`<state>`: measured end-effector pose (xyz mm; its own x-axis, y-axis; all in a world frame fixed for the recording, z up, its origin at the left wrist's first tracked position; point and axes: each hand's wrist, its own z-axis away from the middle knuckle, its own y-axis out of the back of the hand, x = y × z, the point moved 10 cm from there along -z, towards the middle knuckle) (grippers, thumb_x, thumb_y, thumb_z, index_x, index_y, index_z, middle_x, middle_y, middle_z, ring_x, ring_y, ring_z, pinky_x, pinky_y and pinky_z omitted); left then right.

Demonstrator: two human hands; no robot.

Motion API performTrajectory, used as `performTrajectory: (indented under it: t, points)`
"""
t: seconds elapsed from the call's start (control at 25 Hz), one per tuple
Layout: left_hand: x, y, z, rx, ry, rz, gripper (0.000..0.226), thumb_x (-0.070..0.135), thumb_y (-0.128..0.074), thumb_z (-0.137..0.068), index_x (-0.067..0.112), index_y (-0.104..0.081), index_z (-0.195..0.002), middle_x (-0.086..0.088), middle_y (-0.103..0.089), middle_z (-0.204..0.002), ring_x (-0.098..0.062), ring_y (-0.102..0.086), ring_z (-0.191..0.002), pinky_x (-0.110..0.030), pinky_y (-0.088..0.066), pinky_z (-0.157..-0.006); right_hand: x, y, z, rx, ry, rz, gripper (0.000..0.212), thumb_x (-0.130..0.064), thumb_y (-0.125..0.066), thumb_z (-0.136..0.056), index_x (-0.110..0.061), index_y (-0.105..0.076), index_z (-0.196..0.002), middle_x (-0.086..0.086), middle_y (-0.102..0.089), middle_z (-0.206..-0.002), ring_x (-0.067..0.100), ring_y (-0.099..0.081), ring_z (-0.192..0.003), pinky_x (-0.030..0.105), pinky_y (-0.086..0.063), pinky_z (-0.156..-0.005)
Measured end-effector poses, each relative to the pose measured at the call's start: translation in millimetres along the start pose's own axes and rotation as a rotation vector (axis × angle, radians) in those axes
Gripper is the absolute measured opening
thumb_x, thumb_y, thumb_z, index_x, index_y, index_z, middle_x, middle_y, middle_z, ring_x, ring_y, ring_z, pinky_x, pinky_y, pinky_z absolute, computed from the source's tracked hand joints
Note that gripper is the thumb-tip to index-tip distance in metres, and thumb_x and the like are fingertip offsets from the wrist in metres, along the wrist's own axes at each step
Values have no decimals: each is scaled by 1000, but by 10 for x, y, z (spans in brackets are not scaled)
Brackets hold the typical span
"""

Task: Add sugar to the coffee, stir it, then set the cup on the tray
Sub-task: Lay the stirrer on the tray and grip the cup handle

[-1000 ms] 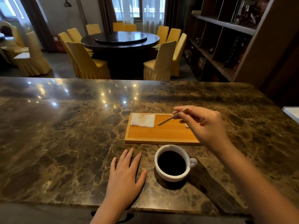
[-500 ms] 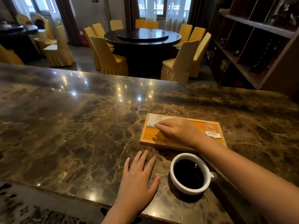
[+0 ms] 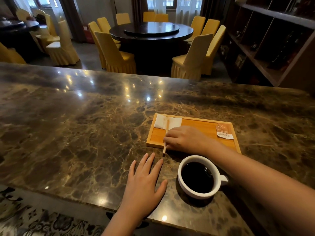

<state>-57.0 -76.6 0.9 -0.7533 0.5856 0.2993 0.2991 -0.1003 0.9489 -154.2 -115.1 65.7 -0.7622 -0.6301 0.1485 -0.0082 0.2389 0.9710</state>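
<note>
A white cup (image 3: pixel 193 195) of black coffee stands on the marble counter, handle to the right. Behind it lies a wooden tray (image 3: pixel 201 123) with a white napkin (image 3: pixel 159 122) in its far left corner and a torn orange sugar packet (image 3: pixel 224 131) at its right end. A thin wooden stir stick (image 3: pixel 167 124) lies across the napkin and sticks out over the tray's front edge. My right hand (image 3: pixel 185 138) rests on the tray, fingertips pinched on the stick. My left hand (image 3: pixel 143 186) lies flat on the counter, left of the cup, holding nothing.
The counter's near edge (image 3: pixel 95 204) runs just below my left hand, with patterned floor under it. Beyond the counter are a round dark table (image 3: pixel 151 32) ringed by yellow-covered chairs and dark shelving (image 3: pixel 272 40) on the right.
My right hand carried the stir stick from the air above the tray down to the napkin and laid it across the tray's left end. The view shifted left. My left hand stayed flat.
</note>
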Motion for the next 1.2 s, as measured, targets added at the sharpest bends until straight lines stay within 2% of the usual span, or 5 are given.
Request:
performTrajectory:
  t: [0.28, 0.4, 0.68, 0.88, 1.2]
  points:
    - [-11, 4, 9, 13, -2, 6, 60, 60, -24, -86, 41, -11, -141, 9, -7, -156, -1, 16, -135, -38, 11, -113, 280, 445, 337, 234, -300, -85, 32, -20, -69, -82, -7, -64, -111, 16, -70, -106, 28, -67, -90, 35, -58, -65]
    - [-16, 7, 4, 19, -2, 6, 61, 62, -21, -84, 40, -12, -141, 9, -8, -156, -1, 14, -135, -38, 10, -113, 330, 640, 730, 321, -466, -213, 35, -26, -65, -84, -10, -62, -116, 12, -67, -114, 25, -62, -103, 34, -53, -81]
    - [4, 36, -7, 39, -8, 17, 62, 61, -22, -84, 37, -19, -141, 7, -13, -155, -3, 8, -137, -39, 6, -113, 14, 496, 1753, 421, -923, -724, 20, -35, -53, -85, -39, -60, -104, -20, -65, -103, -6, -57, -97, 4, -44, -74]
    - [36, 50, -1, 30, -23, 30, 62, 59, -24, -84, 36, -20, -141, 6, -14, -155, -4, 6, -137, -40, 4, -114, -156, 154, 1908, 348, -1001, -883, 20, -21, -58, -88, -40, -67, -89, -18, -71, -84, -5, -63, -80, 9, -46, -66]
    - [39, 50, -1, 21, -30, 11, 59, 57, -27, -88, 36, -15, -142, 6, -11, -156, -7, 5, -141, -40, 6, -114, -267, -123, 1899, 414, -974, -1243, 24, -33, -46, -93, -19, -58, -78, 0, -60, -57, 12, -55, -53, 19, -45, -54]
